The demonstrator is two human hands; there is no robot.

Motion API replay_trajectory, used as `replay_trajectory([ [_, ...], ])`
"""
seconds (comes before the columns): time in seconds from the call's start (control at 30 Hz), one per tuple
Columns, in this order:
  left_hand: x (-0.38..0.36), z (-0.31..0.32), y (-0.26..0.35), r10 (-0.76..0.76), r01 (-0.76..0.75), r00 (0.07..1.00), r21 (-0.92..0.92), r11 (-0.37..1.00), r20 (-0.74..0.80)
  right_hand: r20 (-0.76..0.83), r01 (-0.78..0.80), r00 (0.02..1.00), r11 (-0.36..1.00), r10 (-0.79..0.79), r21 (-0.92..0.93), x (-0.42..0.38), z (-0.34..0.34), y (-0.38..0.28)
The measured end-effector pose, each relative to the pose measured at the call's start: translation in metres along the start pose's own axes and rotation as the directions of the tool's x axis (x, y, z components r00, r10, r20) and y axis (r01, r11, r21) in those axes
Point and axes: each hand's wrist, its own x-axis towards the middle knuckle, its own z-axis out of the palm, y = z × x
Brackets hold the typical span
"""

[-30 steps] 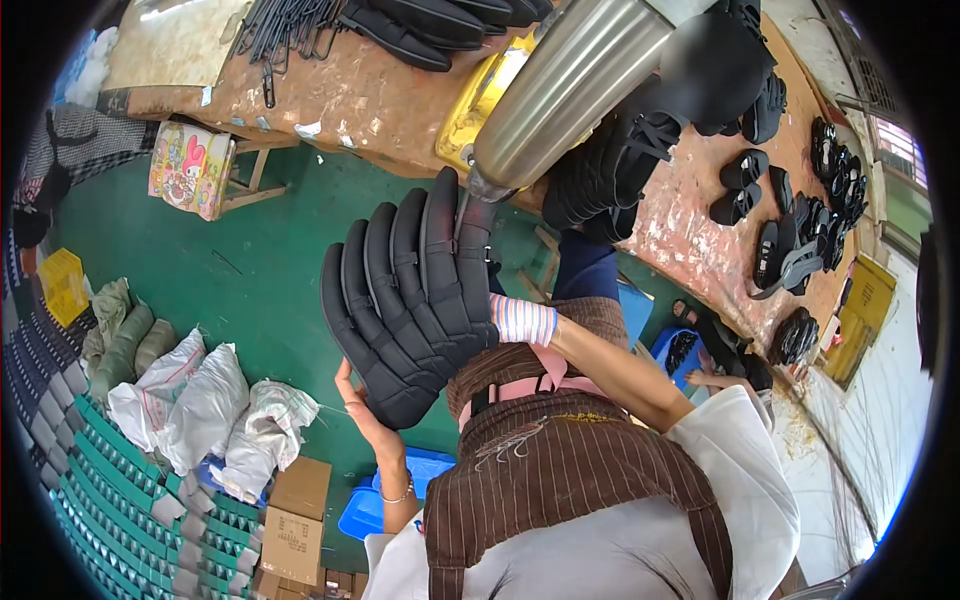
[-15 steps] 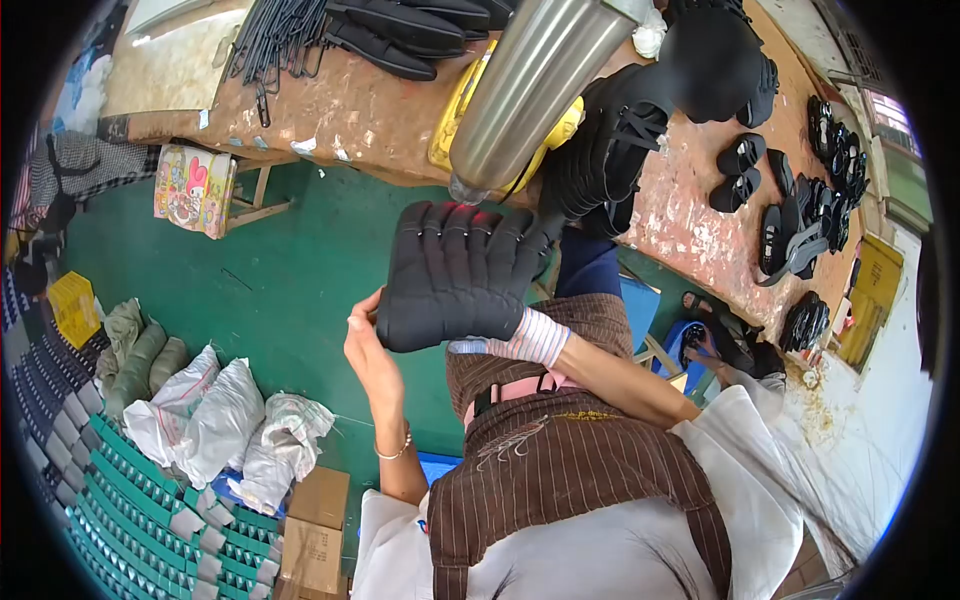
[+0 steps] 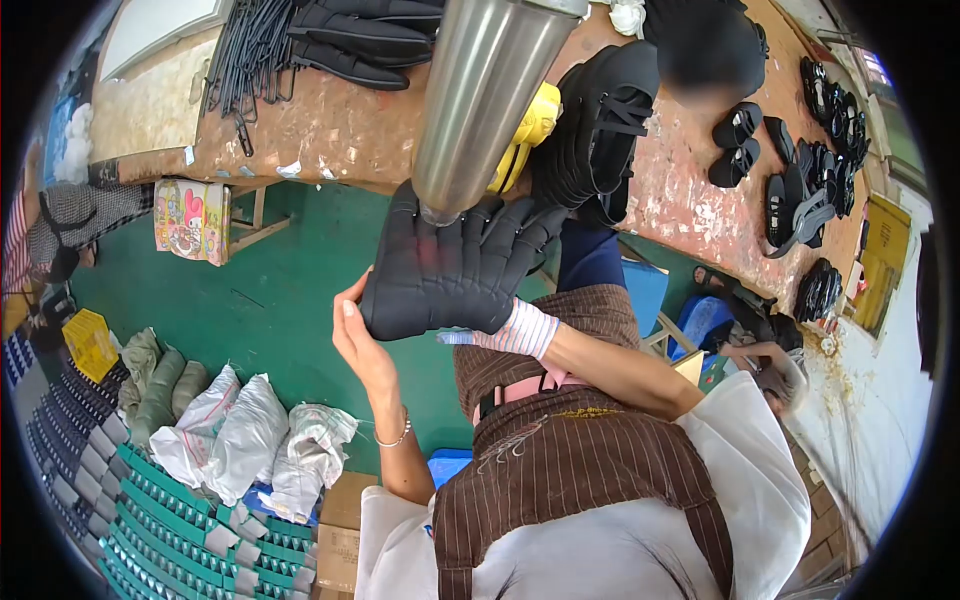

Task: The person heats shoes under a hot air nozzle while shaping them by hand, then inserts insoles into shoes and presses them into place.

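The left hand (image 3: 362,345) cups the lower left corner of a fanned stack of black soles (image 3: 450,270), fingers curled behind it and the thumb pressed on the near face. The right hand (image 3: 500,325), wearing a striped glove, grips the stack's lower right edge from beneath; its fingers are mostly hidden behind the soles, so how far they close cannot be told. The stack sits above both hands, at about 12 o'clock from them, fanning toward 1 o'clock. Its top edge overlaps the lower end of a steel cylinder (image 3: 480,90). Behind lies the tabletop (image 3: 340,125), with a bundle of strapped sandals (image 3: 600,120) at 2 o'clock.
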Motion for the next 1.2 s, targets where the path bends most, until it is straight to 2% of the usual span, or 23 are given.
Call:
replay_trajectory([
  [0.03,-0.001,-0.002,0.000,-0.006,0.006,1.000,0.012,1.000,-0.020,0.061,0.114,0.993,0.927,-0.099,-0.358,0.001,0.004,-0.004],
  [0.1,-0.004,-0.006,0.002,-0.016,0.016,0.997,0.000,1.000,-0.078,0.150,0.119,0.985,0.956,-0.080,-0.268,0.002,0.013,-0.016],
  [0.13,-0.005,-0.009,0.002,-0.022,0.021,0.994,-0.007,1.000,-0.109,0.188,-0.033,0.982,0.984,0.000,0.174,0.004,0.019,-0.025],
  [0.17,-0.007,-0.012,0.000,-0.026,0.026,0.992,-0.006,1.000,-0.122,0.257,-0.197,0.965,0.797,0.054,0.571,0.005,0.022,-0.029],
  [0.23,-0.011,-0.018,-0.006,-0.038,0.028,0.985,-0.060,0.998,-0.166,0.163,-0.002,0.987,0.998,-0.007,0.056,0.013,0.020,-0.020],
  [0.3,-0.016,-0.023,-0.009,-0.059,0.037,0.976,-0.108,0.994,-0.208,0.128,-0.006,0.992,0.997,0.016,-0.076,0.021,0.014,-0.011],
  [0.33,-0.018,-0.026,-0.009,-0.072,0.044,0.971,-0.126,0.991,-0.228,0.135,-0.098,0.987,0.992,0.087,0.077,0.026,0.010,-0.009],
  [0.4,-0.024,-0.030,-0.010,-0.100,0.058,0.959,-0.159,0.986,-0.266,0.124,-0.186,0.978,0.969,0.167,0.162,0.028,0.009,-0.011],
  [0.43,-0.027,-0.032,-0.010,-0.113,0.065,0.953,-0.172,0.983,-0.283,0.094,-0.183,0.980,0.978,0.174,0.097,0.027,0.015,-0.015],
  [0.5,-0.032,-0.034,-0.009,-0.137,0.075,0.941,-0.203,0.976,-0.309,0.082,-0.230,0.972,0.961,0.219,0.151,0.028,0.018,-0.018],
  [0.57,-0.037,-0.036,-0.007,-0.160,0.084,0.931,-0.234,0.969,-0.328,0.130,-0.319,0.948,0.867,0.291,0.383,0.028,0.015,-0.016],
  [0.67,-0.047,-0.041,-0.010,-0.173,0.085,0.930,-0.268,0.960,-0.325,0.138,-0.306,0.950,0.928,0.282,0.212,0.027,0.014,-0.016],
  [0.77,-0.058,-0.055,-0.021,-0.194,0.124,0.948,-0.271,0.955,-0.251,0.149,-0.353,0.933,0.913,0.327,0.203,0.028,0.014,-0.017],
  [0.87,-0.062,-0.078,-0.033,-0.188,0.188,0.971,-0.013,0.982,-0.145,-0.042,-0.355,0.934,0.934,0.354,-0.035,0.021,0.026,-0.020],
  [0.9,-0.065,-0.078,-0.044,-0.260,0.260,0.964,-0.007,0.966,-0.057,-0.076,-0.347,0.938,0.922,0.339,-0.170,0.020,0.024,-0.020],
  [0.93,-0.070,-0.077,-0.066,-0.330,0.330,0.943,0.007,0.944,0.029,0.003,-0.246,0.957,0.821,0.289,-0.515,0.021,0.017,-0.021],
  [0.97,-0.075,-0.075,-0.094,-0.397,0.396,0.911,0.028,0.918,0.113,0.144,0.058,0.963,0.344,0.228,-0.937,0.021,0.009,-0.021],
  [1.0,-0.079,-0.074,-0.120,-0.461,0.459,0.866,0.060,0.887,0.196,0.302,0.355,0.929,-0.281,0.216,-0.892,0.017,0.003,-0.013],
  [1.03,-0.081,-0.074,-0.140,-0.520,0.515,0.808,0.099,0.852,0.275,0.273,0.356,0.932,-0.465,0.236,-0.811,0.014,0.005,-0.009],
  [1.07,-0.082,-0.076,-0.149,-0.576,0.565,0.738,0.145,0.812,0.351,0.248,0.350,0.936,-0.576,0.250,-0.739,0.010,0.012,-0.008],
  [1.1,-0.085,-0.068,-0.147,-0.550,0.605,0.724,-0.001,0.796,0.417,0.085,0.215,0.952,-0.447,0.293,-0.869,0.009,0.028,-0.019],
  [1.13,-0.089,-0.054,-0.146,-0.511,0.640,0.711,-0.143,0.755,0.483,-0.013,0.060,0.983,-0.388,0.183,-0.920,0.007,0.045,-0.027],
  [1.2,-0.101,-0.037,-0.152,-0.452,0.630,0.730,-0.248,0.736,0.513,-0.252,-0.246,0.968,-0.220,0.001,-0.944,-0.006,0.071,-0.035],
])
